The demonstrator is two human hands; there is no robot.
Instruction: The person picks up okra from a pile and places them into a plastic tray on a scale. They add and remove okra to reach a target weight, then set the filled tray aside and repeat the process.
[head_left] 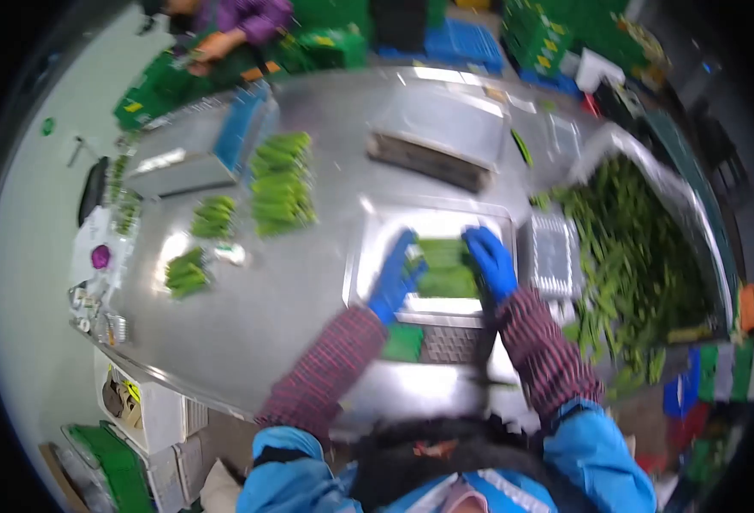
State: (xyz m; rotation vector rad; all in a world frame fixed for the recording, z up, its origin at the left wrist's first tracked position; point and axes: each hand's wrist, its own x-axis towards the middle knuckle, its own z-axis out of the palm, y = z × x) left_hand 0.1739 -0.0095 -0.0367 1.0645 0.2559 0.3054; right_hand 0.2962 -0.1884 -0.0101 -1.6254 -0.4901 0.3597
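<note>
A bundle of long green vegetables (445, 271), blurred by motion, lies on the pale metal pan (364, 256) of a weighing scale. My left hand (396, 278), in a blue glove, is curled against the bundle's left end. From the right, my right hand (490, 261), gloved the same way, grips its other end with the fingertips at the upper corner. Whether a clear tray sits under the vegetables is hard to make out. Below the pan show the scale's keypad (449, 344) and a green panel (403, 342). A dark strip (484, 342) runs down by my right wrist.
Clear plastic trays (551, 254) stand right of the scale, beside a large heap of loose greens (638, 248). Packed green vegetables (281, 184) lie left on the steel table (283, 282). Metal boxes (432, 137) stand behind. Across the table, another person's hand (214, 47) is at work.
</note>
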